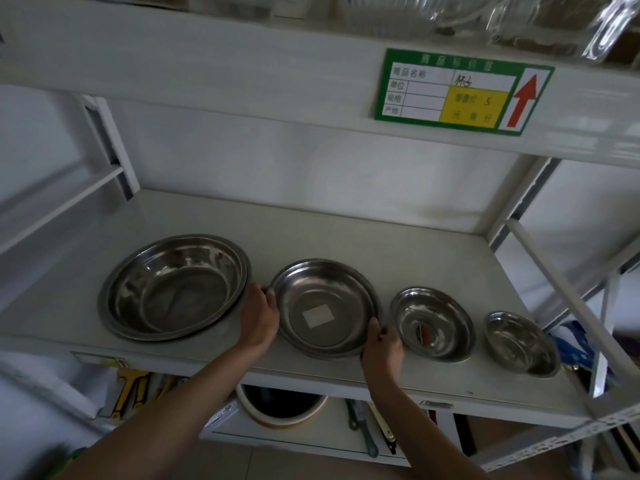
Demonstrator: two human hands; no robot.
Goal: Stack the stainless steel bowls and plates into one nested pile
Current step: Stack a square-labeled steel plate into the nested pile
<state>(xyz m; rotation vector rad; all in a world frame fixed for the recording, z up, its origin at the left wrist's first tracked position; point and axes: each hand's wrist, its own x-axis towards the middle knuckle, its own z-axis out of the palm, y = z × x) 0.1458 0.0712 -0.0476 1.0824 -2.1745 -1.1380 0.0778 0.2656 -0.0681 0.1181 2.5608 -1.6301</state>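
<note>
Steel dishes stand in a row on a white shelf, shrinking from left to right. The large bowl is at the left. Beside it sits a medium plate with a white sticker in its middle. My left hand grips that plate's left rim, and my right hand grips its front right rim. The plate still rests on the shelf. Further right are a small bowl and the smallest bowl near the front edge.
An upper shelf with a green price label hangs close above. White uprights stand at the back left and a slanted rail at the right. Below the shelf lie a round white container and several tools.
</note>
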